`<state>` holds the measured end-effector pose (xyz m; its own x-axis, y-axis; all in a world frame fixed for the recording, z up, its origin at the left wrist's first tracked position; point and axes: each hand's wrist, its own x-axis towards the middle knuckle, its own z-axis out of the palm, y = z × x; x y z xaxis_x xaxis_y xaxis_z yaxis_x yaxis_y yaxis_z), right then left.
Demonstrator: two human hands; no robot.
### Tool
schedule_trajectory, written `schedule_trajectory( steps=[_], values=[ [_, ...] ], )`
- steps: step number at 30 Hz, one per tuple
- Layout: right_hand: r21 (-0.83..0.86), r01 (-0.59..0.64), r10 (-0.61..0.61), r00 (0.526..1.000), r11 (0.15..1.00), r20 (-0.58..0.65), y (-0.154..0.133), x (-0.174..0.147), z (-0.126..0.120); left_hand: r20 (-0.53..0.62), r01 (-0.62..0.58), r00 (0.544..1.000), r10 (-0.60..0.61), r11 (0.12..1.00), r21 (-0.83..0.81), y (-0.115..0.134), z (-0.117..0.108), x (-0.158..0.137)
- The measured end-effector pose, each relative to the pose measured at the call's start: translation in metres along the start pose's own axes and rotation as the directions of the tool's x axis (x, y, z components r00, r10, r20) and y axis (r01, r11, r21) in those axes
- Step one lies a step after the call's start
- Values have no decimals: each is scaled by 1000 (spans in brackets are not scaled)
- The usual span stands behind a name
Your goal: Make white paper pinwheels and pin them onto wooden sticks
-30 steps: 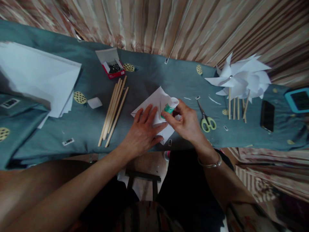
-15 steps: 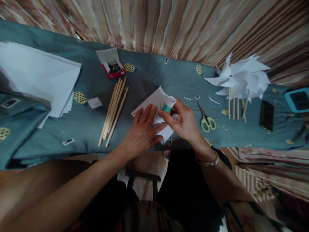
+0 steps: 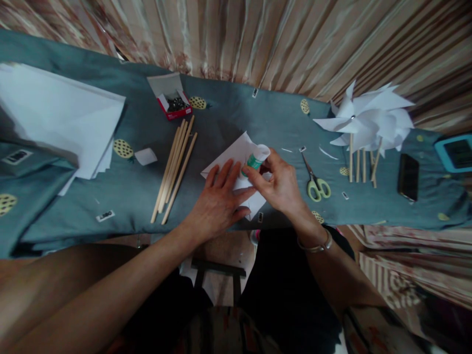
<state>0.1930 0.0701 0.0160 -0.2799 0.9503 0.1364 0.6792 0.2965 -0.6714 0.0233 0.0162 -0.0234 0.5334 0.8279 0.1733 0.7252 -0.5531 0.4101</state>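
A folded white sheet of paper [image 3: 230, 152] with cut corners lies on the cloth in front of me. Spread flat on its near left part is my left hand [image 3: 217, 199], fingers apart, pressing on the paper. My right hand [image 3: 278, 184] is closed around a green and white glue stick [image 3: 254, 161], tilted with its lower end toward the paper. That lower end is hidden by the fingers, so contact with the sheet cannot be made out. Left of the paper, several wooden sticks [image 3: 173, 167] lie side by side. Green-handled scissors [image 3: 317, 188] rest to the right.
An open red box [image 3: 179, 113] of small metal pins stands behind the sticks. A white glue cap [image 3: 146, 156] lies further left, near a stack of paper [image 3: 84, 113]. Paper pinwheels [image 3: 372, 115], a black phone [image 3: 408, 177] and a blue-framed device [image 3: 455, 153] are at the right.
The glue stick has tilted very slightly in my right hand. My left hand stays on the paper, and the objects on the table lie as before.
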Motion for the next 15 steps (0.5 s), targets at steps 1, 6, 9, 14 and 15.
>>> schedule_trajectory(
  steps=[1, 6, 9, 14, 15],
  values=[
    [-4, -1, 1, 1000, 1000, -3, -1, 0, 0, 1, 1, 1000, -1, 1000, 0, 0, 0, 0],
    [-4, -12, 13, 1000, 1000, 7, -1, 1, -1, 13, 11, 1000, -11, 1000, -3, 1, -1, 1],
    [-3, 5, -5, 1000, 1000, -19, 2, 2, 0, 14, 14, 1000, -14, 1000, -5, 1, -1, 1],
    [-3, 6, -6, 999, 1000, -37, 5, 3, 1, 16, 9, 1000, -9, 1000, -9, 0, -1, 1],
    [-5, 7, -7, 999, 1000, -41, 5, 3, 0, 16, 10, 1000, -10, 1000, -11, 0, -1, 1]
  ],
)
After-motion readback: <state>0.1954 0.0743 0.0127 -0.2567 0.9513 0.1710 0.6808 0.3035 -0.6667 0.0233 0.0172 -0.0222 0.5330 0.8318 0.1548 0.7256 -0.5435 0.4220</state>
